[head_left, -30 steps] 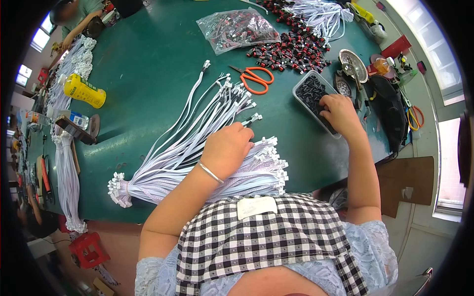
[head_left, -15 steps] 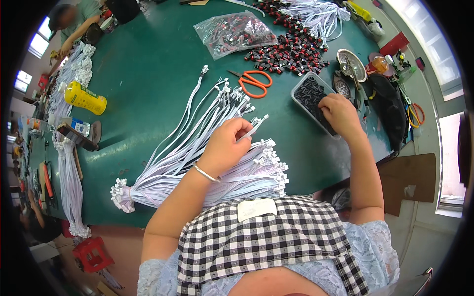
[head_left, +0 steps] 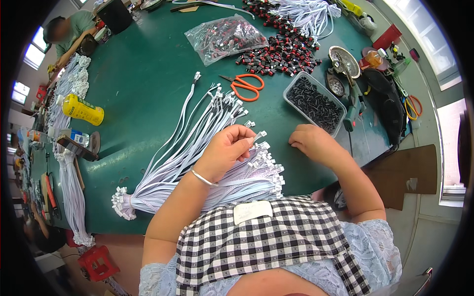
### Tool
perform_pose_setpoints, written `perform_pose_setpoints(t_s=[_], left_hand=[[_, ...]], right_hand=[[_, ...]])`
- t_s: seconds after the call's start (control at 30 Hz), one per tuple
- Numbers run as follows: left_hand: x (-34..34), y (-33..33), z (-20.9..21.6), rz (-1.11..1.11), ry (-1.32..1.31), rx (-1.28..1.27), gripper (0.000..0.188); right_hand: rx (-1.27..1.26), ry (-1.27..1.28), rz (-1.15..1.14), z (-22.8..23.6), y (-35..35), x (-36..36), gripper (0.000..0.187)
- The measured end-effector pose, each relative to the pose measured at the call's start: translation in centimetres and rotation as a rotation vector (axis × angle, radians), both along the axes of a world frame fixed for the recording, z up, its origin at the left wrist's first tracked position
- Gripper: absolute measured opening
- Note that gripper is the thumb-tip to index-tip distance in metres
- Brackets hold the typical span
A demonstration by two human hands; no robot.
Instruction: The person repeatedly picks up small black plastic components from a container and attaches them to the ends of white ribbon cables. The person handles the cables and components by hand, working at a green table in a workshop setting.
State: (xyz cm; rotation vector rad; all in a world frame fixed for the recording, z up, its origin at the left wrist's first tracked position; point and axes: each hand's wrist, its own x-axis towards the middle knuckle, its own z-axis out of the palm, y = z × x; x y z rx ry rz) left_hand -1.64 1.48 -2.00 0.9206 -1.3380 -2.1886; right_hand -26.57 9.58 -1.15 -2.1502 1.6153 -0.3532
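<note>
My left hand [head_left: 224, 152] pinches a white flat cable [head_left: 260, 134] just behind the small connector at its end. Under and around that hand lies a fanned bundle of such cables [head_left: 168, 180], tied near its left end, with many white connectors at the right. My right hand [head_left: 312, 143] hovers over the green table, between the cable ends and a clear plastic box [head_left: 301, 112]. Its fingertips are pressed together; whatever they hold is too small or hidden to name. Short black tube pieces [head_left: 316, 101] fill the box.
Orange-handled scissors [head_left: 248, 88] lie beyond the bundle. Farther back are a clear bag [head_left: 224, 39] and a heap of black-and-red parts [head_left: 281, 56]. A green-handled tool [head_left: 351, 116] and metal bowl [head_left: 344, 61] stand right; a yellow bottle [head_left: 83, 109] lies left. Another person [head_left: 74, 32] sits far left.
My right hand has come out of the box of black pieces and moved left toward my left hand. My left hand still pinches the cable. The view has shifted slightly.
</note>
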Motion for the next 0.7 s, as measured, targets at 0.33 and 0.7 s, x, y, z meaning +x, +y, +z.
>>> perform_pose_setpoints(t_s=[0.33,0.7], left_hand=[[0.3,0.0,0.1,0.01,0.021,0.095,0.013],[0.1,-0.1,-0.3,0.097,0.073,0.154,0.013]], right_hand=[[-0.017,-1.206,-0.368,1.4,-2.1,6.2,0.013],[0.183,-1.275,-0.522,-1.0,-1.8,7.1,0.014]])
